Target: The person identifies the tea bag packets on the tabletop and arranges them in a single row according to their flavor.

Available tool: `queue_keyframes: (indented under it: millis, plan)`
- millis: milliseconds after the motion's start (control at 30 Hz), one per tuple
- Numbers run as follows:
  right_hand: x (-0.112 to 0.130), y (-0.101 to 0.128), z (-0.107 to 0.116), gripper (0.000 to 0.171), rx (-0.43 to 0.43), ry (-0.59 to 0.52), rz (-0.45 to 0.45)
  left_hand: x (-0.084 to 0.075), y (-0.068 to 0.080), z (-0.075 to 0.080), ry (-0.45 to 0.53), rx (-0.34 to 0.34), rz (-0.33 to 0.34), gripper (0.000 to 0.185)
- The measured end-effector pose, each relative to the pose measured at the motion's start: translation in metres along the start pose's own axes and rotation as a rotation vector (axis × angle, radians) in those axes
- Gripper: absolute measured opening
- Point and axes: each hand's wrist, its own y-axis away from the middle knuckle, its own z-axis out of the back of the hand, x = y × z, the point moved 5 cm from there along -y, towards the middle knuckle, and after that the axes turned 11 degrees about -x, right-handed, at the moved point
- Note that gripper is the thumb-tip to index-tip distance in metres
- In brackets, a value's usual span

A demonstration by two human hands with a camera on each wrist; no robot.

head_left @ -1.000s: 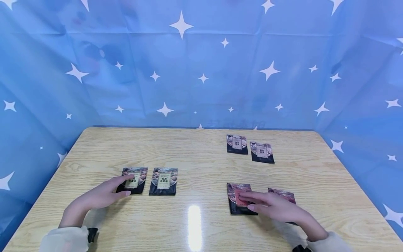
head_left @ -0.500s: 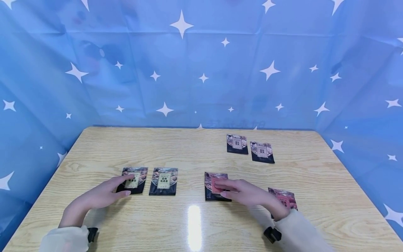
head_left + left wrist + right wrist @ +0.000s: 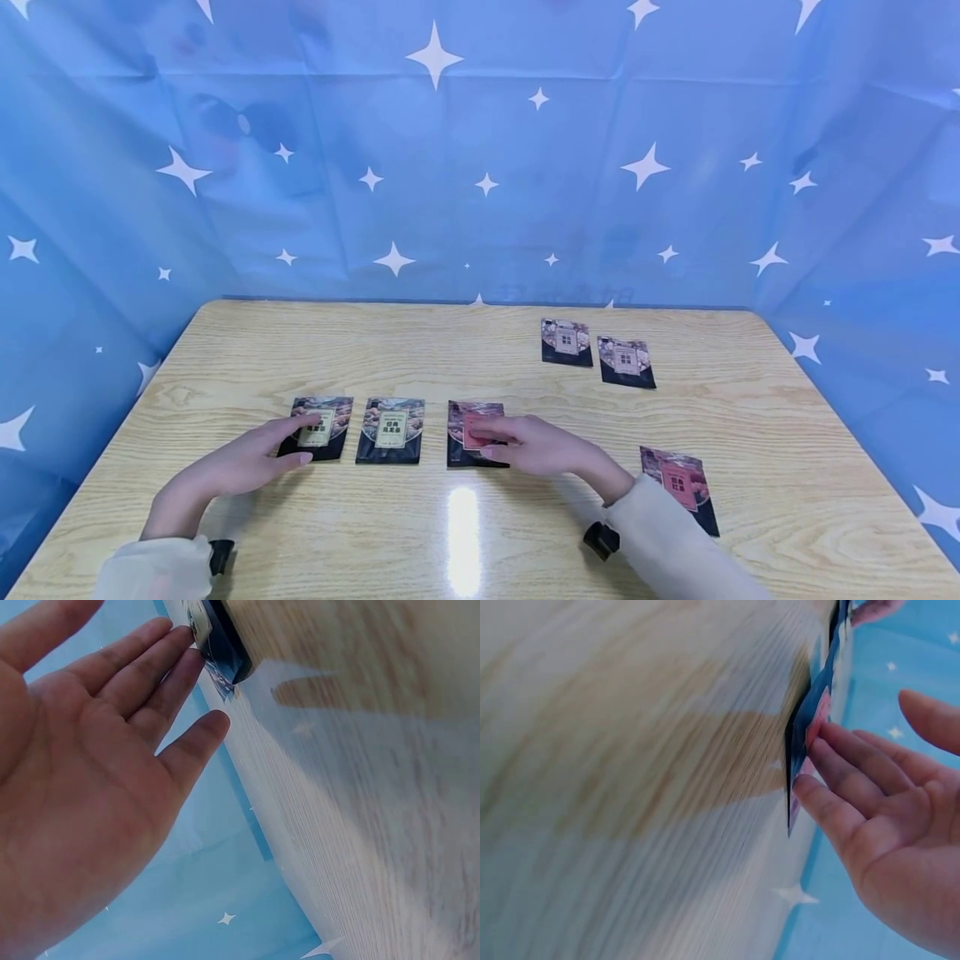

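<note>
Head view shows the right hand (image 3: 536,444) flat, fingers straight, pressing on a red-labelled packet (image 3: 476,432) that lies just right of two green-labelled packets, so three sit in a row near the table's (image 3: 480,358) middle; flat fingers suit sliding a thin packet along the wood. At about 9 o'clock from it, the left hand (image 3: 240,462) rests with straight fingers on the leftmost green packet (image 3: 318,427), likely steadying it; its neighbour (image 3: 391,429) is untouched. A second red packet (image 3: 678,486) lies at 4 o'clock, two grey-labelled ones (image 3: 597,353) at 1 o'clock
</note>
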Motion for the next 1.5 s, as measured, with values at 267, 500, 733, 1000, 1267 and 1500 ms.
queue_keyframes:
  millis: [267, 500, 733, 1000, 1267, 1500]
  plan:
    - [0.008, -0.011, -0.006, 0.041, 0.028, 0.001, 0.026, -0.001, -0.001, 0.001, -0.025, 0.006, -0.004, 0.061]
    - [0.014, -0.014, -0.007, 0.041, 0.037, 0.012, 0.033, -0.001, -0.001, 0.001, -0.019, 0.011, 0.007, 0.06]
    - [0.015, -0.015, -0.007, 0.044, 0.031, -0.011, 0.021, -0.001, -0.001, 0.001, -0.023, 0.014, 0.008, 0.06]
    - [0.014, -0.003, 0.008, 0.046, -0.025, -0.025, 0.034, 0.0, -0.001, 0.001, -0.014, 0.021, 0.009, 0.06]
    - [-0.009, 0.04, 0.045, 0.051, -0.129, -0.035, -0.071, 0.0, -0.001, 0.0, -0.007, 0.022, 0.016, 0.06]
    - [-0.037, 0.094, 0.071, 0.051, -0.162, -0.12, -0.182, -0.001, 0.0, 0.001, -0.005, 0.018, 0.016, 0.06]
